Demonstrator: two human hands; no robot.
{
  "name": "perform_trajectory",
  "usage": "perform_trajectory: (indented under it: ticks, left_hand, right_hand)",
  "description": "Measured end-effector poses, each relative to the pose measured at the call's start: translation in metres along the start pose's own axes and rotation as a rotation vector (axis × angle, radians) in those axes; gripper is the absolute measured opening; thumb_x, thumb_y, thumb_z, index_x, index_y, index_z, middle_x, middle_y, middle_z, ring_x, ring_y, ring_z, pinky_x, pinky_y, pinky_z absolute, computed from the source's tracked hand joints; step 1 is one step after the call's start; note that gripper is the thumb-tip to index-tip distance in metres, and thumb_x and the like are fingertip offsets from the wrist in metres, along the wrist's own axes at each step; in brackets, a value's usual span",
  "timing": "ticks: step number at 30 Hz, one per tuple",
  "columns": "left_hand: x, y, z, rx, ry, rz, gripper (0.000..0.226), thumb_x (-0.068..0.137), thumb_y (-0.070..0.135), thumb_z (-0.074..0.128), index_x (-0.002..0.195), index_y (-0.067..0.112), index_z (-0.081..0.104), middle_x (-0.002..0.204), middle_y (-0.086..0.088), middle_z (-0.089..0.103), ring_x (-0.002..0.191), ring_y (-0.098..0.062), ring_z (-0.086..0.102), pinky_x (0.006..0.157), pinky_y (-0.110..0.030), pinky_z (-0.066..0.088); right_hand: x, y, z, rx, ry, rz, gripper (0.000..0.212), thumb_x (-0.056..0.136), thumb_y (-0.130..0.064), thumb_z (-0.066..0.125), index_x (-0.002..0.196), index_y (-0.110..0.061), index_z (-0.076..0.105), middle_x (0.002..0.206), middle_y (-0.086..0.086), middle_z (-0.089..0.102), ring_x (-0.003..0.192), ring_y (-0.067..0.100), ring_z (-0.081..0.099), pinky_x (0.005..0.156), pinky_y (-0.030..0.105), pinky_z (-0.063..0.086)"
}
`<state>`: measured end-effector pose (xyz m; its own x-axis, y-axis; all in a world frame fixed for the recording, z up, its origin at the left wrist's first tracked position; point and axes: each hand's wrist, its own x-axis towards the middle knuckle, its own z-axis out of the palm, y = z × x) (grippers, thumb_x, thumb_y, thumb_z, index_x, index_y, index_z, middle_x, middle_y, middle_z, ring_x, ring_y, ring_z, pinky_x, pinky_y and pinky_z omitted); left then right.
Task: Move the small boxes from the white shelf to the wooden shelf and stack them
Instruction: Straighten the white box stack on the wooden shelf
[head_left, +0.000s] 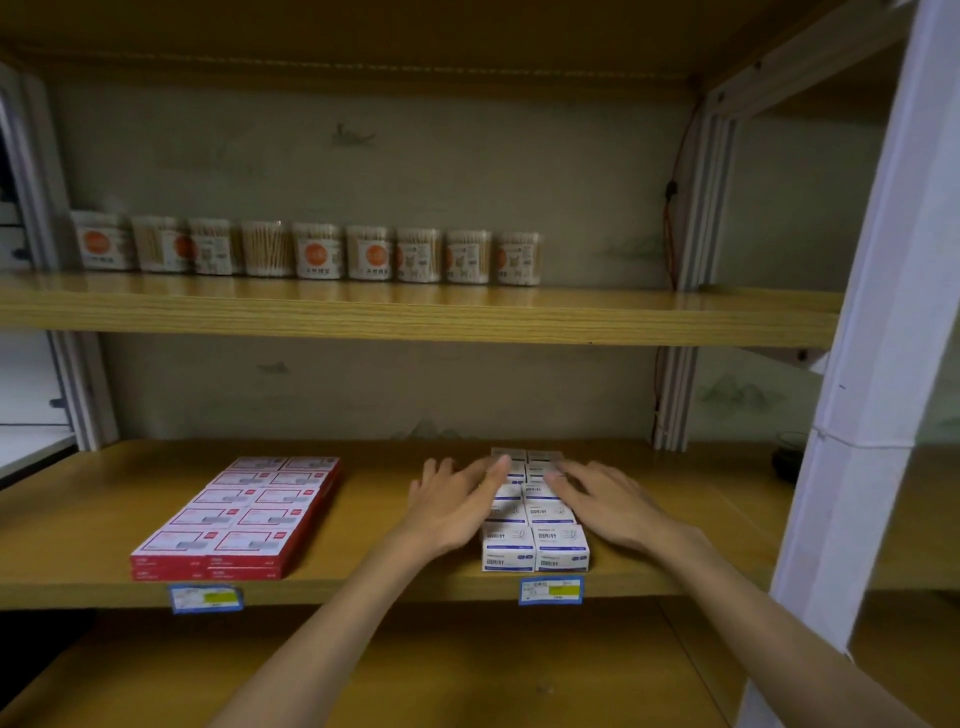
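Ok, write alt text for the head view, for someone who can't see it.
Both hands, left hand and right hand, rest with straight fingers on a two-row block of small white boxes on a wooden shelf. Flat red boxes lie stacked to the left, and a row of cotton swab tubs lines the shelf above.

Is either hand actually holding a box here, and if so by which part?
Nothing is gripped. The left hand and right hand lie flat with straight fingers against the two sides and tops of the white boxes on the wooden shelf.
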<state>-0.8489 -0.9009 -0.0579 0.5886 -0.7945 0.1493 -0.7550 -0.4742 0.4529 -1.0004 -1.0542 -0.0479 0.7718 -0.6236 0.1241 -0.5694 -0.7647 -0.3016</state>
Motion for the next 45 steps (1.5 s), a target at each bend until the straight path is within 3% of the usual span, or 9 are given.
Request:
perform_trajectory:
  ticks: [4, 18, 23, 26, 30, 33, 37, 45]
  left_hand:
    - [0.01, 0.007, 0.0, 0.01, -0.102, -0.016, 0.075, 0.089, 0.078, 0.001, 0.151, 0.045, 0.027, 0.164, -0.002, 0.021, 0.153, -0.029, 0.004, 0.118, -0.057, 0.003]
    - [-0.004, -0.002, 0.003, 0.022, -0.032, 0.084, 0.075, 0.09, 0.074, 0.003, 0.149, 0.042, 0.036, 0.157, -0.003, 0.036, 0.149, -0.029, 0.017, 0.116, -0.054, 0.015]
    - [0.019, -0.012, 0.003, -0.005, 0.07, 0.054, 0.087, 0.078, 0.091, 0.003, 0.132, 0.047, 0.054, 0.135, -0.002, 0.059, 0.133, -0.028, 0.043, 0.105, -0.05, 0.038]
    - [0.031, -0.005, -0.004, -0.094, 0.042, 0.013, 0.092, 0.074, 0.095, 0.003, 0.136, 0.046, 0.05, 0.133, 0.001, 0.063, 0.131, -0.027, 0.05, 0.108, -0.051, 0.039]
    - [0.041, 0.007, -0.008, -0.222, -0.091, -0.077, 0.094, 0.072, 0.096, 0.005, 0.146, 0.048, 0.036, 0.154, 0.003, 0.043, 0.141, -0.029, 0.039, 0.116, -0.057, 0.026]
    - [0.047, 0.01, -0.005, -0.265, -0.133, -0.122, 0.105, 0.066, 0.099, 0.002, 0.148, 0.043, 0.037, 0.155, 0.0, 0.041, 0.142, -0.029, 0.037, 0.117, -0.059, 0.021]
    - [0.047, 0.01, 0.0, -0.179, -0.095, -0.122, 0.086, 0.085, 0.083, 0.002, 0.151, 0.038, 0.035, 0.157, -0.004, 0.038, 0.145, -0.032, 0.031, 0.119, -0.056, 0.015]
    - [0.042, -0.001, 0.004, -0.154, -0.009, -0.083, 0.083, 0.087, 0.082, 0.005, 0.147, 0.039, 0.043, 0.155, -0.002, 0.042, 0.148, -0.033, 0.023, 0.118, -0.057, 0.018]
  right_hand:
    - [0.008, -0.006, 0.006, -0.045, -0.038, 0.002, 0.062, 0.098, -0.068, 0.024, 0.151, -0.04, 0.033, 0.154, 0.003, 0.042, 0.143, 0.025, 0.034, 0.115, 0.048, 0.031]
    - [0.008, -0.003, 0.001, -0.026, -0.077, -0.06, 0.051, 0.102, -0.061, 0.024, 0.148, -0.044, 0.038, 0.155, -0.004, 0.042, 0.144, 0.022, 0.033, 0.116, 0.048, 0.029]
    - [0.016, 0.003, 0.003, 0.092, 0.003, -0.078, 0.053, 0.102, -0.059, 0.031, 0.148, -0.035, 0.041, 0.15, -0.002, 0.05, 0.136, 0.02, 0.047, 0.108, 0.042, 0.041]
    - [0.028, 0.007, 0.004, 0.081, 0.044, -0.025, 0.061, 0.097, -0.068, 0.029, 0.145, -0.034, 0.044, 0.146, 0.001, 0.053, 0.132, 0.023, 0.051, 0.106, 0.046, 0.045]
    - [0.039, 0.006, 0.003, 0.02, -0.007, 0.019, 0.063, 0.099, -0.067, 0.021, 0.147, -0.032, 0.044, 0.148, 0.003, 0.053, 0.136, 0.026, 0.048, 0.111, 0.048, 0.039]
    - [0.043, 0.002, 0.003, -0.045, -0.057, 0.029, 0.064, 0.1, -0.067, 0.016, 0.15, -0.034, 0.038, 0.153, 0.002, 0.047, 0.142, 0.028, 0.04, 0.116, 0.049, 0.032]
    - [0.044, -0.001, 0.002, -0.06, -0.106, 0.014, 0.063, 0.1, -0.066, 0.015, 0.153, -0.036, 0.034, 0.155, 0.001, 0.044, 0.144, 0.028, 0.037, 0.118, 0.049, 0.03]
    - [0.039, -0.004, 0.0, 0.012, -0.12, -0.057, 0.055, 0.103, -0.06, 0.019, 0.147, -0.037, 0.043, 0.146, -0.005, 0.054, 0.135, 0.02, 0.049, 0.113, 0.046, 0.037]
